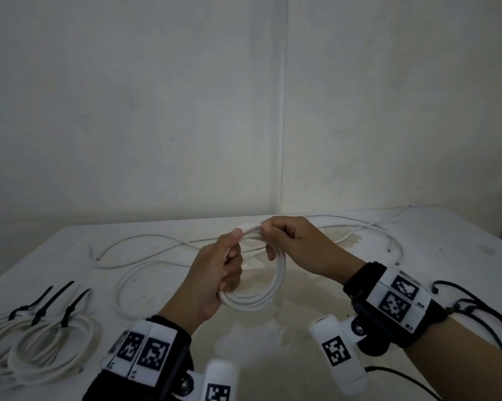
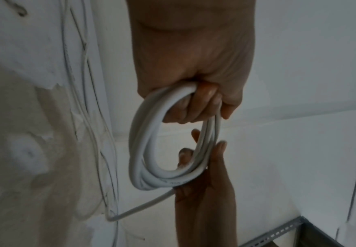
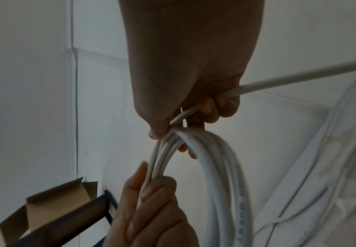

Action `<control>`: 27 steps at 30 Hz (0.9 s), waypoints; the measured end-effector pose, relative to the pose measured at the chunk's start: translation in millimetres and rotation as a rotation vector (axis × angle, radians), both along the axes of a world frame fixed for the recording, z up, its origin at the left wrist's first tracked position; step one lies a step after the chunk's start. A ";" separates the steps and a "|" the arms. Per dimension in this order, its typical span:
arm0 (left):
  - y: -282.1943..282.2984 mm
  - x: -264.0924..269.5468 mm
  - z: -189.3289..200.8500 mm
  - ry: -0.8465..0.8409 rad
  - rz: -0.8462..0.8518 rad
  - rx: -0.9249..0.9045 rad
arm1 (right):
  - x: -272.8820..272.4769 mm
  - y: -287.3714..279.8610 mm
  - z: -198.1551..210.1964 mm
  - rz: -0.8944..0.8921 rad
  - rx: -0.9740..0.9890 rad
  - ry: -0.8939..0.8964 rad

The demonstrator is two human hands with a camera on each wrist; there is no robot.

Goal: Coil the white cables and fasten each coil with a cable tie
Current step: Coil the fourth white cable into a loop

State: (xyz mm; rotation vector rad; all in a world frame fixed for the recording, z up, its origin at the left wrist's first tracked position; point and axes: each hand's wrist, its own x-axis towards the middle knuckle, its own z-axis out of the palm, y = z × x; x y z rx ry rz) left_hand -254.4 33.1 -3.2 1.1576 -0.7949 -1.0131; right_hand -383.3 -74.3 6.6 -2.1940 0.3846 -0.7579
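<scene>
Both hands hold a partly wound coil of white cable [image 1: 268,296] upright above the table [image 1: 345,299]. My left hand [image 1: 229,264] grips the coil's left side, fingers curled round the strands [image 2: 196,103]. My right hand [image 1: 270,238] grips the top of the coil [image 3: 221,167] and a single strand [image 3: 299,75] that runs out to the side. A loose tail [image 1: 122,285] of this cable curves over the table to the left. More uncoiled white cable [image 1: 157,241] lies behind the hands. Coils fastened with black cable ties [image 1: 41,340] lie at the near left.
Thin black strands [image 1: 469,308] lie on the table by my right wrist. The table stands in a corner of two white walls [image 1: 283,140]. A cardboard box [image 3: 52,208] on a dark metal frame shows in the right wrist view.
</scene>
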 end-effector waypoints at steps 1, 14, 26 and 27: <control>0.5 2.8 0.0 0.045 0.010 -0.019 | -2.3 -1.8 -2.1 -0.009 0.025 -0.014; 11.0 77.8 18.2 0.414 0.451 -0.223 | -26.0 -42.1 -53.2 -0.293 -0.171 0.174; -5.3 67.1 10.6 0.033 0.661 -0.142 | 9.9 21.3 -56.2 -0.075 -1.099 0.098; -6.7 63.8 7.8 -0.014 0.664 -0.127 | 11.3 27.0 -52.0 -0.054 -1.101 0.067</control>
